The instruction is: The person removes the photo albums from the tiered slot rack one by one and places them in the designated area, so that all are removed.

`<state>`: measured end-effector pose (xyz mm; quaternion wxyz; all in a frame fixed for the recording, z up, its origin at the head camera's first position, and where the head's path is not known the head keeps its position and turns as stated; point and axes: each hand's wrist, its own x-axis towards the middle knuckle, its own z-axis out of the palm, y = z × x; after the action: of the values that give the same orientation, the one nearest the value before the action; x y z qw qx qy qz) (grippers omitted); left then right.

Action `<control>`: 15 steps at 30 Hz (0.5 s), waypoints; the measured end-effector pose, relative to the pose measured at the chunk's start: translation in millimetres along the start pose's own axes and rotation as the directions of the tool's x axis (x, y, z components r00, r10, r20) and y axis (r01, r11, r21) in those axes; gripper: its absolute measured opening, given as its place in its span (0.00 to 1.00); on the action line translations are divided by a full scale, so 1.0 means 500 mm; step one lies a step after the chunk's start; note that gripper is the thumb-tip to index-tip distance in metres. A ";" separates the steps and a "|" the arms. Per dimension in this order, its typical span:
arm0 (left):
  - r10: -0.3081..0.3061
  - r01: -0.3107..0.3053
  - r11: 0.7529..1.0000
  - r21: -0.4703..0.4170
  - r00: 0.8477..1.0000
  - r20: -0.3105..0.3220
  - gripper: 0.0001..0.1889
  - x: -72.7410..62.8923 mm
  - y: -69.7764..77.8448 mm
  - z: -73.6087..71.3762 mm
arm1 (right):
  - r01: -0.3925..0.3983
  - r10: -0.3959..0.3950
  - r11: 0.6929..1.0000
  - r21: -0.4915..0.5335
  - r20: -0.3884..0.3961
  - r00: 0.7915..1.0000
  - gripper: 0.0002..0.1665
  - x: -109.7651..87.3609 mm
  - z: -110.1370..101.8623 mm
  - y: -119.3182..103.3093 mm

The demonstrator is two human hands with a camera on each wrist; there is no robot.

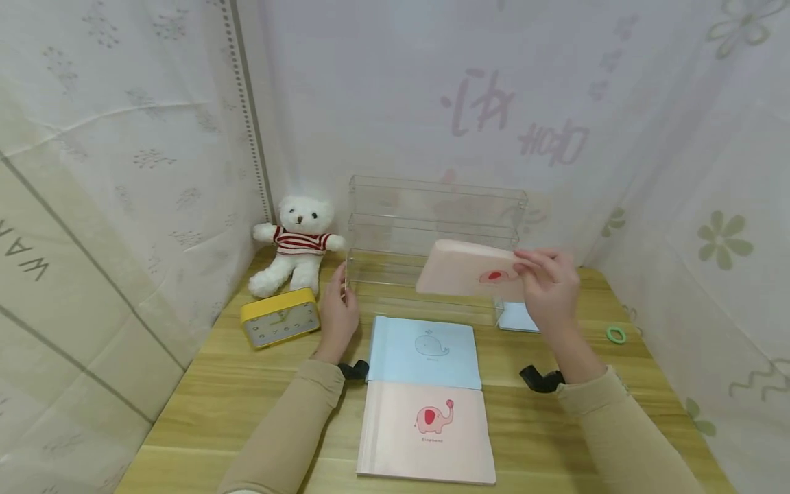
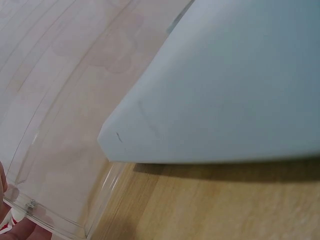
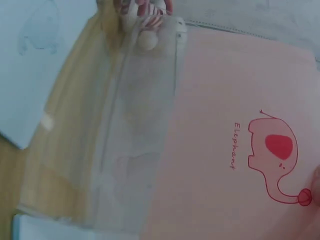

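Note:
My right hand (image 1: 549,285) pinches the right edge of a pink elephant notebook (image 1: 457,271), raised and tilted in front of a clear tiered acrylic rack (image 1: 432,223). In the right wrist view the notebook's printed cover (image 3: 210,100) overlaps the rack. At the rack's left end, my left hand (image 1: 338,312) holds its side panel, with fingertips (image 2: 25,230) showing at the panel in the left wrist view. Before the rack lies a light blue whale notebook (image 1: 426,367). A second pink elephant notebook (image 1: 432,456) lies nearer me, against the blue one.
A white teddy bear (image 1: 299,264) in a striped sweater sits left of the rack. Before it stands a yellow clock (image 1: 280,319). A pale blue item (image 1: 520,318) lies by the rack's right end, partly hidden. A green ring (image 1: 616,335) lies at the far right.

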<state>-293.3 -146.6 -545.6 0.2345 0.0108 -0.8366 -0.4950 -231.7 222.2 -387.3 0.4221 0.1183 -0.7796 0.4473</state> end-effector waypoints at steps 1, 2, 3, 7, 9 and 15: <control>-0.002 0.002 1.000 0.002 1.000 0.004 0.33 0.001 0.000 -0.001 | -0.003 0.003 1.000 -0.007 -0.009 1.000 0.10 -0.014 -0.008 0.005; -0.005 0.005 1.000 0.001 1.000 0.007 0.33 0.002 0.000 -0.001 | -0.015 0.015 1.000 -0.008 -0.013 1.000 0.09 -0.027 -0.017 0.010; -0.006 0.006 1.000 -0.001 1.000 0.010 0.32 0.002 0.001 -0.001 | -0.026 0.025 1.000 -0.013 -0.019 1.000 0.10 -0.039 -0.025 0.014; -0.005 0.005 1.000 -0.008 1.000 0.006 0.32 0.003 0.004 -0.003 | -0.062 0.062 0.998 -0.006 -0.006 0.998 0.10 -0.075 -0.059 0.038; -0.002 0.002 1.000 -0.008 1.000 -0.003 0.32 0.002 0.005 -0.003 | -0.069 0.069 0.998 -0.010 0.008 0.998 0.10 -0.089 -0.076 0.052; -0.005 0.005 1.000 0.006 1.000 -0.010 0.32 -0.002 0.005 -0.004 | -0.107 0.110 0.993 -0.056 0.049 0.993 0.13 -0.114 -0.132 0.093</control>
<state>-291.2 -146.6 -543.3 0.2372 0.0160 -0.8370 -0.4929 -186.5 290.5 -442.7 0.3796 0.0761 -0.8073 0.4453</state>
